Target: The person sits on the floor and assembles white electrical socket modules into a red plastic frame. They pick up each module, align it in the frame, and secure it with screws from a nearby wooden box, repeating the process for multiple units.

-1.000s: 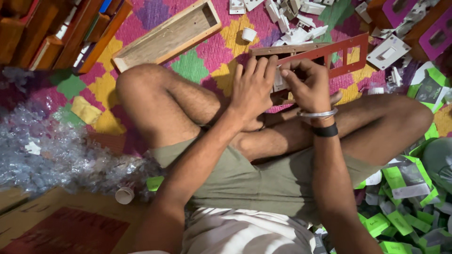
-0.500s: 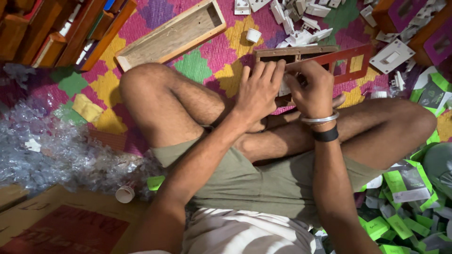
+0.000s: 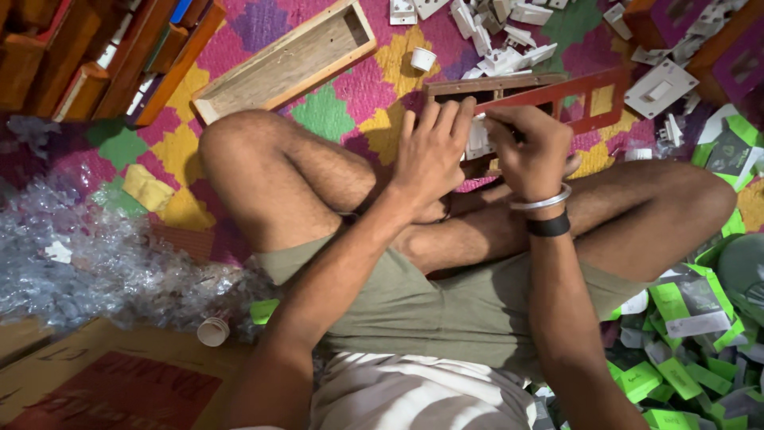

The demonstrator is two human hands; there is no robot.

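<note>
left hand [image 3: 434,151] fingers flat, extended | right hand [image 3: 532,147] curled, pinching

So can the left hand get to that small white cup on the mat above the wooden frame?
Probably yes. The left hand rests on the wooden frame, and the small white cup stands just beyond it on open mat, nothing lying between. The hand would have to let go of the frame first.

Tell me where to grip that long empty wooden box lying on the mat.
Take the wooden box by its two long side walls near the middle, coming down from above. It lies flat with its open face up, and the long walls are parallel and close enough to pinch. Both ends look bare, and the left hand is apart from it.
</note>
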